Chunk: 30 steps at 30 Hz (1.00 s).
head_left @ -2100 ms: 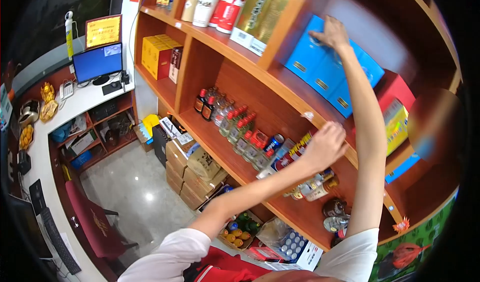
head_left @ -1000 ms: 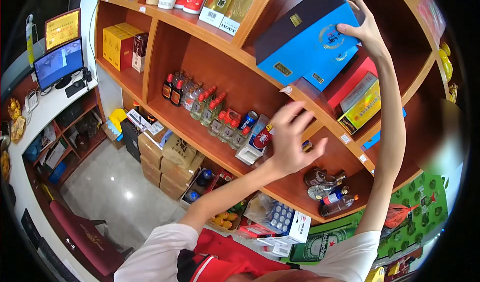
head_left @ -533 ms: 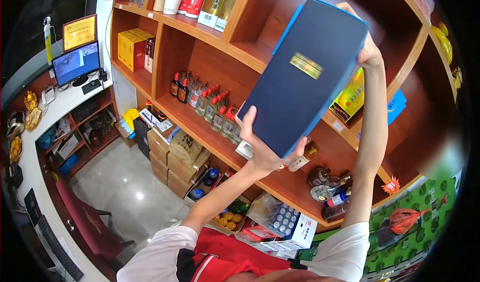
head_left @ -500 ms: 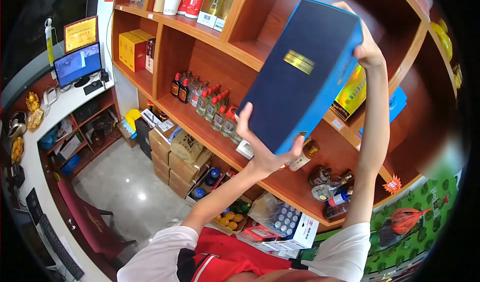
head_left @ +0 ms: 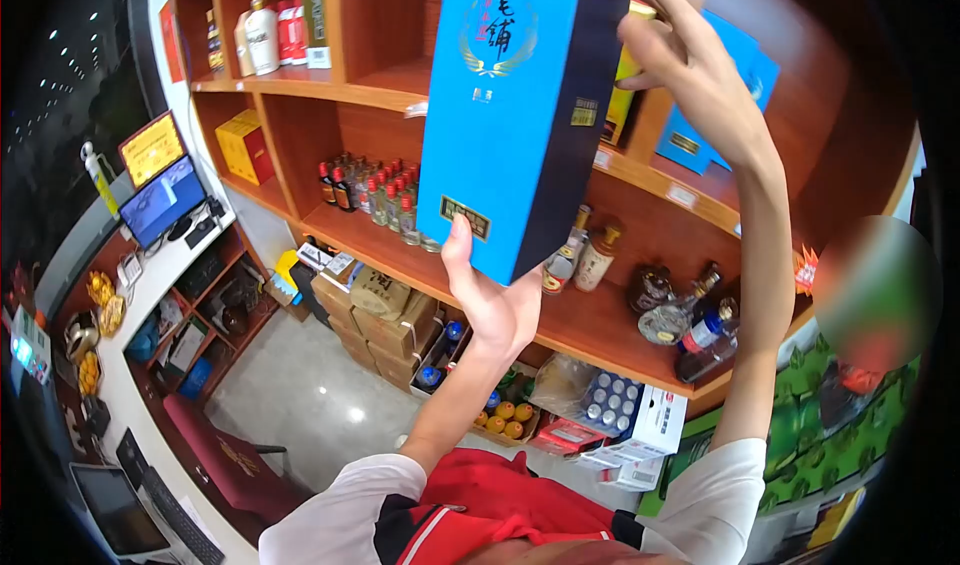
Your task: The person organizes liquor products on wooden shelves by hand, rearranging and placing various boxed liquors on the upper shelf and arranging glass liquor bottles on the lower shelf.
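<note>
One box (head_left: 500, 135) (blue) reads 毛铺; left grip (head_left: 487, 308) supports.

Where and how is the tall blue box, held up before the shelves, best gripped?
Probably at the lower end, from below, where the left hand has its thumb on the blue face: the tall blue box is long and slightly tilted. The right hand could steady the dark side near the top.

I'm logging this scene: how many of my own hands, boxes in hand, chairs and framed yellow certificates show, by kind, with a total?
Left hand and right hand: 2
Blue box in hand: 1
Maroon chair: 1
Framed yellow certificate: 1
Total: 5
</note>
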### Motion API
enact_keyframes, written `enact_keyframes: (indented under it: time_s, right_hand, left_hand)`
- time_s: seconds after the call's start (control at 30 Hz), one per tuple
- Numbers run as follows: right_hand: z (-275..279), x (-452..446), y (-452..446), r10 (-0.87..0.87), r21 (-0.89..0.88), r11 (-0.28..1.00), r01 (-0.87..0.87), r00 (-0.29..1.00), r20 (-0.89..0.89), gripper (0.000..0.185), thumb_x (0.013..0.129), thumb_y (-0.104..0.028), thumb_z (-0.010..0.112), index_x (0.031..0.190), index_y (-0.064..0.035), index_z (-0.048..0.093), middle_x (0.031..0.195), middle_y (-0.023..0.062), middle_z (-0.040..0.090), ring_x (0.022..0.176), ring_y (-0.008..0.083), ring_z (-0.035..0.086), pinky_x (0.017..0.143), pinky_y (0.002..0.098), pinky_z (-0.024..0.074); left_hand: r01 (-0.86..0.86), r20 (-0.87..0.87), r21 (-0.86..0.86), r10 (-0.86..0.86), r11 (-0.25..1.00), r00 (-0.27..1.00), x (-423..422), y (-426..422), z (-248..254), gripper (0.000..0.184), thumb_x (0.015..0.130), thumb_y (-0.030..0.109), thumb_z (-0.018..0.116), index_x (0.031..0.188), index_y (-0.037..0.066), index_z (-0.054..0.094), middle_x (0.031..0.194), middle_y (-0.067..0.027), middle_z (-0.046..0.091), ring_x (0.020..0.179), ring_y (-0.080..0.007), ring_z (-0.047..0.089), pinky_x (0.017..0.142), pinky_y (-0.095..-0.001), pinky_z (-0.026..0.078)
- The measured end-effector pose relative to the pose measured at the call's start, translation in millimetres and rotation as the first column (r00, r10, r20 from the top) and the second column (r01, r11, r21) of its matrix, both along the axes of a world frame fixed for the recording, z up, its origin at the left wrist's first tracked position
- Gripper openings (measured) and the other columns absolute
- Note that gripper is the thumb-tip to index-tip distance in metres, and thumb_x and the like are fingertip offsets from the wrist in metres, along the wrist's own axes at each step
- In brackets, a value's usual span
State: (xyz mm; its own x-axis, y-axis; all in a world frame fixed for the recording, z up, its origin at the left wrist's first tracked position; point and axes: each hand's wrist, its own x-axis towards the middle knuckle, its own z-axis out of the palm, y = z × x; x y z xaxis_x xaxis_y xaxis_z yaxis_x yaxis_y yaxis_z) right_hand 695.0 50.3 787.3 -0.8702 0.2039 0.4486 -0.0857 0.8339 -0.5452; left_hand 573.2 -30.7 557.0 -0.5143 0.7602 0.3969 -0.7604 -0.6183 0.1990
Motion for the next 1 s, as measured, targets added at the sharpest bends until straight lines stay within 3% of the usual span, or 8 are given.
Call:
enact_keyframes:
  time_s: [0.03, 0.1, 0.33, 0.43, 0.47, 0.63, 0.77, 1.0]
  right_hand:
    - [-30.6, 0.7, -27.1, -0.352, 0.36, 0.819, 0.447, 0.887, -0.299, 0.086, 0.096, -0.047, 0.072, 0.159, -0.0046, 0.031, 0.152, 0.0217, 0.045, 0.14, 0.0288, 0.045, 0.115, 0.0461, 0.0381]
    - [-37.1, 33.6, -14.3, -0.355, 0.258, 0.87, 0.42, 0.896, -0.266, 0.091, 0.095, -0.045, 0.074, 0.162, -0.0063, 0.025, 0.155, 0.0257, 0.039, 0.142, 0.0343, 0.042, 0.116, 0.048, 0.0374]
    - [-30.5, 135.2, 20.9, -0.283, -0.103, 0.954, 0.283, 0.724, -0.629, 0.064, 0.094, -0.021, 0.071, 0.149, -0.0061, 0.041, 0.133, 0.0121, 0.06, 0.123, 0.0212, 0.058, 0.103, 0.0352, 0.0466]
    - [-23.9, 168.9, 33.9, -0.337, -0.17, 0.93, 0.326, 0.573, -0.747, 0.065, 0.088, -0.018, 0.08, 0.141, -0.006, 0.045, 0.126, 0.0151, 0.062, 0.12, 0.0217, 0.06, 0.1, 0.0364, 0.0505]
    - [-21.7, 207.7, 66.5, -0.51, -0.15, 0.807, 0.571, 0.546, -0.664, 0.061, 0.103, -0.046, 0.058, 0.148, -0.0063, 0.048, 0.126, 0.0071, 0.065, 0.111, 0.0152, 0.066, 0.095, 0.035, 0.0536]
    - [-21.8, 245.6, 107.3, -0.596, -0.126, 0.73, 0.671, 0.536, -0.598, 0.073, 0.093, -0.034, 0.074, 0.153, -0.0086, 0.042, 0.125, 0.0108, 0.066, 0.105, 0.0156, 0.068, 0.081, 0.0309, 0.0562]
    - [-26.6, 259.3, 157.8, -0.633, -0.048, 0.668, 0.743, 0.533, -0.561, 0.101, 0.079, -0.049, 0.085, 0.16, -0.0144, 0.036, 0.149, 0.0276, 0.048, 0.129, 0.0342, 0.059, 0.089, 0.0459, 0.057]
    - [-38.4, 244.4, 218.7, -0.607, -0.091, 0.74, 0.666, 0.603, -0.518, 0.105, 0.08, -0.053, 0.084, 0.162, -0.0142, 0.031, 0.149, 0.0264, 0.052, 0.133, 0.0335, 0.057, 0.1, 0.0496, 0.0511]
  left_hand:
    - [-0.095, -0.069, -0.02, 0.093, 0.995, 0.993, 13.9, 6.6, -4.7, 0.074, 0.097, 0.061, 0.055, 0.152, 0.012, 0.042, 0.147, -0.0083, 0.052, 0.134, -0.0267, 0.05, 0.114, -0.0485, 0.037]
    - [-0.306, -0.174, 0.008, 0.302, 0.952, 0.937, 42.7, 28.2, -11.9, 0.072, 0.099, 0.057, 0.054, 0.151, 0.009, 0.041, 0.143, -0.0068, 0.053, 0.132, -0.0238, 0.051, 0.113, -0.0463, 0.038]
    - [-0.082, -0.369, 0.136, 0.127, 0.987, 0.921, 113.9, 99.2, 20.1, 0.07, 0.099, 0.042, 0.069, 0.149, 0.005, 0.036, 0.132, -0.0075, 0.049, 0.12, -0.0167, 0.05, 0.104, -0.0368, 0.042]
    - [-0.149, -0.562, 0.224, 0.252, 0.963, 0.787, 137.5, 106.4, 50.6, 0.103, 0.093, 0.043, 0.077, 0.161, 0.006, 0.01, 0.146, -0.0163, 0.038, 0.133, -0.0233, 0.043, 0.112, -0.0399, 0.036]
    - [-0.266, -0.579, 0.208, 0.338, 0.941, 0.742, 144.2, 113.5, 49.8, 0.102, 0.094, 0.042, 0.076, 0.162, 0.005, 0.009, 0.15, -0.0194, 0.035, 0.138, -0.0262, 0.04, 0.116, -0.0414, 0.033]
    - [-0.495, -0.567, 0.287, 0.562, 0.82, 0.602, 135.7, 124.1, 23.8, 0.07, 0.102, 0.03, 0.066, 0.155, -0.001, 0.032, 0.154, -0.0171, 0.035, 0.146, -0.031, 0.036, 0.123, -0.047, 0.027]
    - [-0.782, -0.626, 0.397, 0.765, 0.481, 0.153, 94.4, 125.8, 0.3, 0.046, 0.101, 0.021, 0.063, 0.14, -0.002, 0.053, 0.138, -0.017, 0.051, 0.137, -0.0303, 0.046, 0.121, -0.045, 0.03]
    - [-0.905, -0.725, 0.385, 0.666, 0.181, -0.175, -5.2, 152.3, -6.0, 0.037, 0.101, 0.018, 0.064, 0.133, 0.001, 0.059, 0.136, -0.0169, 0.054, 0.135, -0.0334, 0.048, 0.117, -0.0461, 0.033]
